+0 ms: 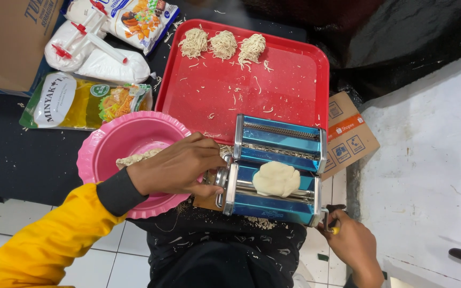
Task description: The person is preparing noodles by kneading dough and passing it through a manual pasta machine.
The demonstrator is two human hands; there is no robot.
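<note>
White tiled floor near, dark mat far, white wall at right — person sits over a blue and chrome pasta machine (276, 170) at centre. Lump of pale dough (276, 178) sits on top of the machine's near rollers. Left hand (180, 166), yellow sleeve with black cuff, rests against the machine's left side, fingers curled at the side plate; whether they pinch anything, cannot tell. Right hand (352, 242) at the near right corner, closed around the crank handle (333, 223). Pink plastic bowl (129, 154) just left of the machine, partly under the left hand, a strip of dough in it. Red tray (294, 74) beyond the machine — three noodle nests (223, 44) along its far edge, loose scraps scattered. Far left: oil pouch (81, 101), white bags with red clips (94, 50), cardboard box (6, 42). Flattened carton (350, 136) right of the tray.
</note>
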